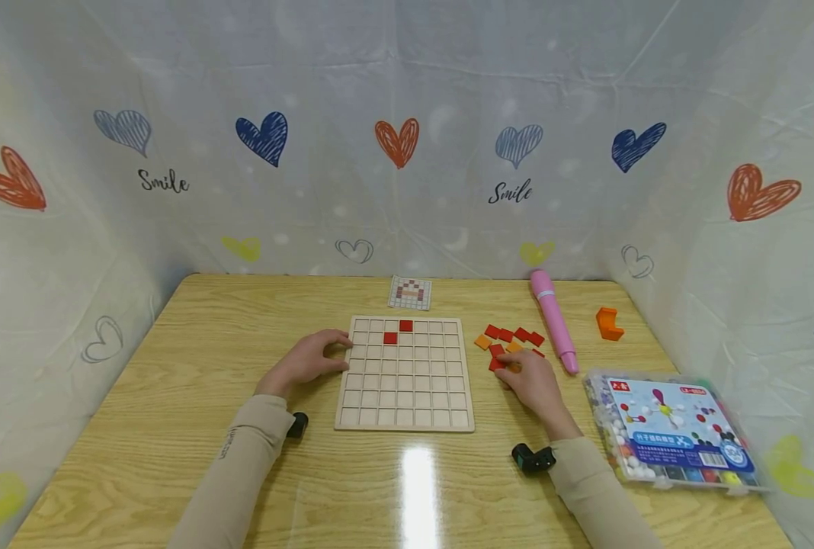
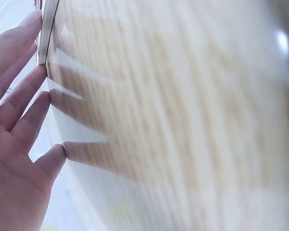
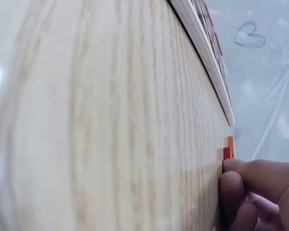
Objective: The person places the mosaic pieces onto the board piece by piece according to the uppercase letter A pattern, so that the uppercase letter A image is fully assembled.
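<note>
While the left hand (image 1: 307,360) rests its loosely spread fingers against the left edge of the pale wooden gridded board (image 1: 405,389), the right hand (image 1: 533,383) bends its fingers to a red square tile (image 1: 495,364) right of it; whether they grip it, I cannot tell. Loose orange square tiles (image 1: 482,342) lie near; two red squares (image 1: 406,325) sit diagonally in upper cells.

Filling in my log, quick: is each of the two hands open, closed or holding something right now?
Left hand: open, at the left edge of the grid board.
Right hand: at a red tile; whether pinching it cannot be told.
</note>
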Tool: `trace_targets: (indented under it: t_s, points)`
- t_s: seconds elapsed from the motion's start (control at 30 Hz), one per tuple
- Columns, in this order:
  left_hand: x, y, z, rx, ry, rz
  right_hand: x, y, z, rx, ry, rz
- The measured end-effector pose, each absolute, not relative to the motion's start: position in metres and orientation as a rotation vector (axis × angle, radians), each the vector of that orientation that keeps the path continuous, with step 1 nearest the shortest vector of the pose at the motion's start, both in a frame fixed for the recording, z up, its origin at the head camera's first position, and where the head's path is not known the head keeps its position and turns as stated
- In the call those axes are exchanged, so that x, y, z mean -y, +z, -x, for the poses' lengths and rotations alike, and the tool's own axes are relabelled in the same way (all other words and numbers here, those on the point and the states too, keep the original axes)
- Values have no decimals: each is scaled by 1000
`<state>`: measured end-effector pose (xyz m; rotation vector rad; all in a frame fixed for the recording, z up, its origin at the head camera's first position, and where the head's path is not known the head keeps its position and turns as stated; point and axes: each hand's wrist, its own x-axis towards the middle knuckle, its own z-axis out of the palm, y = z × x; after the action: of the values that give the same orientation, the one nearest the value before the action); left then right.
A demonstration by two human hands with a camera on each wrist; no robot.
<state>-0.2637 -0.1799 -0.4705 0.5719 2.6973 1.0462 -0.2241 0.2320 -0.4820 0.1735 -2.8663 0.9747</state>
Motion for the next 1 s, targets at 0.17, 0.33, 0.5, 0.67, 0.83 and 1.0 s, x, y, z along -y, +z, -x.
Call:
trace_targets:
  t_s: [0.17,0.33,0.5,0.67,0.83,1.0]
  points:
    - [180,-472,265,-2694,1054,-567,-231,-480,224,2876,964,-197]
    - [181,-472,264,-2687,1063,-558,-230,-479,226,2882,961,-212]
    - [182,-471,264,-2677,1072,-553,-228,-478,225,2872,965,-217]
    - [182,-472,265,-2688,1058,-560,-225,-474,226,2843,982,-230]
    - [181,-472,266,-2696,1057,-559,-222,-470,230,2835,1010,-236]
    - [181,-472,266,-2703,1054,-564,-215,-465,238,2827,1087,-219]
